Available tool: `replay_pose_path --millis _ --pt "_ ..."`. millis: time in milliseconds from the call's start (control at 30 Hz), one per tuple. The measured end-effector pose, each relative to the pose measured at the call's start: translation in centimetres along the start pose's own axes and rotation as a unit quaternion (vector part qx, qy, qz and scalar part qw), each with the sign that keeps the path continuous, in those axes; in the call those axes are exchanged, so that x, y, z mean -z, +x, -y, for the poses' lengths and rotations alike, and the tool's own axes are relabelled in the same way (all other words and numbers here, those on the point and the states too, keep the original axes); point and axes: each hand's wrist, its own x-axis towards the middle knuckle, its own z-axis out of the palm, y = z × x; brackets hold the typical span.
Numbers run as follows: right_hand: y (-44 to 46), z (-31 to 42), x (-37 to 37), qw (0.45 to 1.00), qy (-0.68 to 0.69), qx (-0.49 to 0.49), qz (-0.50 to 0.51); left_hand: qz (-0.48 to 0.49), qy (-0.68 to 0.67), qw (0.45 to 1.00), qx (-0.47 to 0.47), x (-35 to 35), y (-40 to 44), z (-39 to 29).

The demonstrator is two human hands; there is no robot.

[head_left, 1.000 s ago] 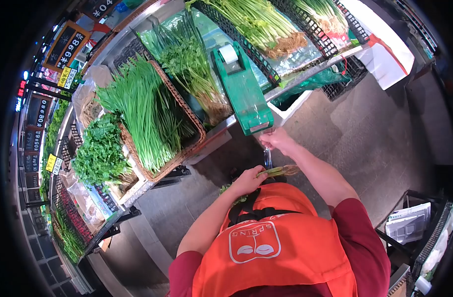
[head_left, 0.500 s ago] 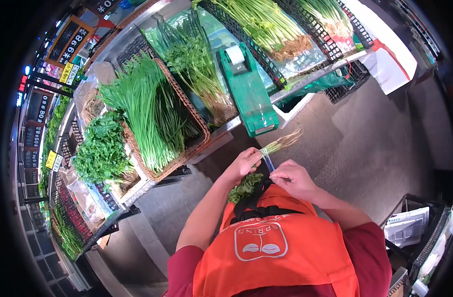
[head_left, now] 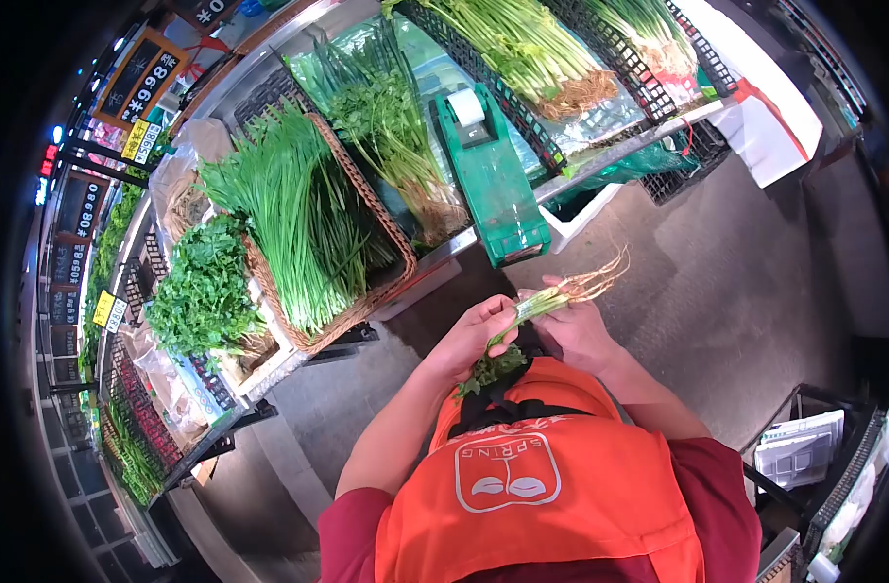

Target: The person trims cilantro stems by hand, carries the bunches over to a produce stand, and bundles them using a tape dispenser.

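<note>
My left hand [head_left: 476,335] is closed around the stems of a bunch of leafy greens [head_left: 542,303] that looks like coriander. Its pale, stringy roots [head_left: 600,279] point up to the right, and its green leaves [head_left: 493,369] hang below my left hand, close to the orange apron [head_left: 522,486]. Just behind the stems, near the root end, is my right hand [head_left: 579,330]. Its fingers are bent and partly covered by the bunch, so whatever they pinch is hidden. A green tape dispenser [head_left: 498,194] with a white roll [head_left: 466,107] stands ahead of my hands on the stall edge.
A wicker basket [head_left: 362,301] of long green chives [head_left: 289,214] is at the left, with curly leafy greens [head_left: 204,291] beside it. Black crates hold celery-like stalks [head_left: 522,49] farther back. A dark crate with white trays [head_left: 799,447] stands at the lower right.
The bunch has come up and to the right, with more root showing. My right hand has moved up behind the stems; the bluish strip seen between my hands earlier is no longer visible.
</note>
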Motion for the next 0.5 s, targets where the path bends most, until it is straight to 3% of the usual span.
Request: replay_pose_path --millis 200,300,333,367,433,500 --pt "-1.1 -1.3 -0.1 0.978 -0.142 0.057 0.141 0.110 -0.131 0.981 0.094 2.0 -1.1 0.3" --pt "-1.6 -2.9 -0.9 0.953 -0.243 0.147 0.110 0.124 -0.124 0.976 0.132 1.7 -1.6 0.2" --pt "-0.6 -2.2 0.8 0.978 -0.146 0.133 0.072 0.140 -0.099 0.974 0.149 2.1 -1.6 0.7" --pt "0.1 -2.5 1.9 0.969 -0.194 0.088 0.124 0.154 -0.074 0.971 0.165 2.3 -1.7 1.1" --pt "0.9 -5.0 3.1 0.951 -0.284 0.070 0.103 0.129 -0.073 0.979 0.137 1.7 -2.2 1.3" --pt "0.3 -6.8 3.2 0.983 -0.154 -0.012 0.099 0.077 -0.035 0.992 0.092 1.1 -2.7 1.1"
